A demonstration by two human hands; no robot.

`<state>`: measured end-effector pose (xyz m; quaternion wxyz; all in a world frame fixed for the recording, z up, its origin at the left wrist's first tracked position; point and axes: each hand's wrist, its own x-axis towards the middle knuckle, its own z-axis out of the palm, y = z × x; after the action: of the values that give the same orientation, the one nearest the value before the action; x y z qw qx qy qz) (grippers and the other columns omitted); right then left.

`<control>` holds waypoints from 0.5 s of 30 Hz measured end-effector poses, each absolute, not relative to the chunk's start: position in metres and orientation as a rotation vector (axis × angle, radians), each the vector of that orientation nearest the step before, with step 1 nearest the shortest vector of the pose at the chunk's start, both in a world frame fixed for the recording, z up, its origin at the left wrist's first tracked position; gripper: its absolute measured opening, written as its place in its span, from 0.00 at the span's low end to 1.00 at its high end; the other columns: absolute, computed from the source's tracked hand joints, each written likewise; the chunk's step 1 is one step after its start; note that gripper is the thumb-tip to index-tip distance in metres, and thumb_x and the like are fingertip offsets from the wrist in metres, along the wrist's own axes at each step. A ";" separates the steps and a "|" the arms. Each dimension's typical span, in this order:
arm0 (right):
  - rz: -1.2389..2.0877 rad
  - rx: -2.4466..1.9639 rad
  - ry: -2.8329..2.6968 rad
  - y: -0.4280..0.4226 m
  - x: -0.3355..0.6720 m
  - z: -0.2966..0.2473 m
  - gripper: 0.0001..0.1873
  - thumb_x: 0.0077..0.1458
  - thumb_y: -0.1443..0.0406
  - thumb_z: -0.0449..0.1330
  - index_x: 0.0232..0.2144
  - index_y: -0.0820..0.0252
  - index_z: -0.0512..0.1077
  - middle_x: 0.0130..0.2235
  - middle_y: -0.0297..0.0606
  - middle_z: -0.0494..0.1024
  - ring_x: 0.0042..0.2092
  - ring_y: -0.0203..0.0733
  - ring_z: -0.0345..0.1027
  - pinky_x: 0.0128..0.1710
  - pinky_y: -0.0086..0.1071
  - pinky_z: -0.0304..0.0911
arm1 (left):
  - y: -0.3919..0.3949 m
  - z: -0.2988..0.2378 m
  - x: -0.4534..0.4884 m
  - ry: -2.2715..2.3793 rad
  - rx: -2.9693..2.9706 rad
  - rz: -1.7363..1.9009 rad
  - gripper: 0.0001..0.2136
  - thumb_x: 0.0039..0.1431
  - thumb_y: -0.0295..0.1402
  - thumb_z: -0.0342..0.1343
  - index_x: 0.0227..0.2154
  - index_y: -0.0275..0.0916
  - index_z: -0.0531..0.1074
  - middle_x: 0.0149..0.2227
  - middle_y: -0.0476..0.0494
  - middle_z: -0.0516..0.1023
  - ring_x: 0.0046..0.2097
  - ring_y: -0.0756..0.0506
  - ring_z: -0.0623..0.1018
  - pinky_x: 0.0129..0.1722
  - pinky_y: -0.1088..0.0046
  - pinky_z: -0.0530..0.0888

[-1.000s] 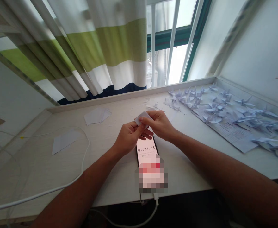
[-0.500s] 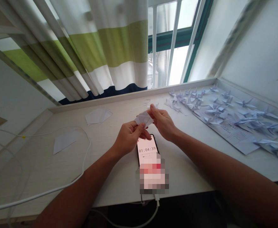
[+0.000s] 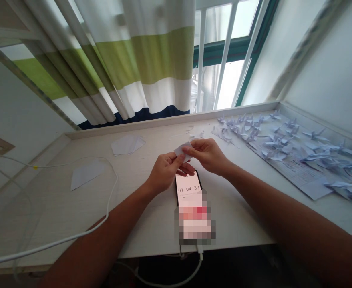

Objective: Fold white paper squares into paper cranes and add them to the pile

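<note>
A small folded piece of white paper [image 3: 183,148] is held in the air above the desk, between both hands. My left hand [image 3: 164,170] pinches its lower left side, thumb on top and the other fingers beneath. My right hand [image 3: 210,155] is closed on the paper's right side, with its thumb pressed on the upper face. The fingers hide part of the paper, so its exact folds cannot be made out. Just below the hands lies a phone [image 3: 189,196] showing 01:04:39, its lower part blurred out.
Many folded paper cranes [image 3: 279,138] cover the right side, some on a printed sheet [image 3: 308,182]. White paper sheets [image 3: 127,145] and another paper stack [image 3: 87,175] lie left. A white cable [image 3: 115,180] loops across the left; another cable [image 3: 200,255] runs from the phone over the desk's front edge.
My right thumb has come down from its raised position onto the paper, and the right hand now grips it. The view has shifted slightly.
</note>
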<state>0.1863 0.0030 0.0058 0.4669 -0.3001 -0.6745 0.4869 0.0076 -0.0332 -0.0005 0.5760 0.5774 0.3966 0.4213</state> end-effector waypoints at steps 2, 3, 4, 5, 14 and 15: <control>1.232 -0.708 -1.644 0.004 0.186 0.004 0.18 0.58 0.50 0.68 0.33 0.59 0.84 0.32 0.38 0.84 0.34 0.39 0.76 0.36 0.34 0.71 | -0.033 -0.002 0.008 0.946 1.320 1.004 0.21 0.63 0.50 0.61 0.37 0.33 0.77 0.32 0.36 0.86 0.32 0.41 0.86 0.30 0.69 0.80; 1.243 -0.700 -1.639 0.004 0.186 0.003 0.18 0.59 0.50 0.68 0.34 0.59 0.84 0.32 0.37 0.84 0.34 0.39 0.76 0.37 0.34 0.71 | -0.032 -0.002 0.008 0.951 1.311 1.010 0.21 0.62 0.50 0.61 0.37 0.33 0.77 0.32 0.36 0.86 0.32 0.41 0.86 0.30 0.69 0.80; 1.248 -0.698 -1.636 0.004 0.186 0.003 0.18 0.59 0.50 0.68 0.34 0.58 0.84 0.32 0.37 0.84 0.34 0.39 0.76 0.37 0.34 0.71 | -0.032 -0.002 0.008 0.954 1.305 1.014 0.21 0.62 0.51 0.61 0.37 0.33 0.77 0.32 0.36 0.86 0.33 0.41 0.86 0.30 0.69 0.80; 1.252 -0.700 -1.636 0.004 0.186 0.002 0.18 0.59 0.50 0.68 0.34 0.58 0.84 0.32 0.36 0.84 0.34 0.39 0.76 0.37 0.34 0.71 | -0.032 -0.002 0.008 0.956 1.301 1.016 0.21 0.62 0.50 0.61 0.37 0.33 0.77 0.32 0.36 0.86 0.33 0.41 0.86 0.30 0.68 0.81; 1.132 -0.875 -1.560 0.004 0.183 0.003 0.23 0.56 0.46 0.68 0.28 0.61 0.80 0.29 0.39 0.81 0.33 0.40 0.75 0.37 0.35 0.73 | -0.031 0.003 0.005 0.993 1.272 1.072 0.22 0.62 0.50 0.62 0.40 0.31 0.80 0.34 0.35 0.86 0.34 0.40 0.86 0.31 0.66 0.82; 1.109 -0.885 -1.574 0.003 0.184 0.004 0.23 0.55 0.46 0.69 0.28 0.61 0.80 0.29 0.39 0.81 0.32 0.40 0.75 0.36 0.35 0.72 | -0.032 0.003 0.005 0.992 1.272 1.075 0.22 0.61 0.50 0.62 0.40 0.31 0.80 0.34 0.35 0.86 0.34 0.39 0.86 0.31 0.66 0.82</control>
<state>0.1835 0.0029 0.0040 0.4892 -0.3644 -0.6477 0.4566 0.0054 -0.0316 0.0027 0.5658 0.5410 0.4220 0.4574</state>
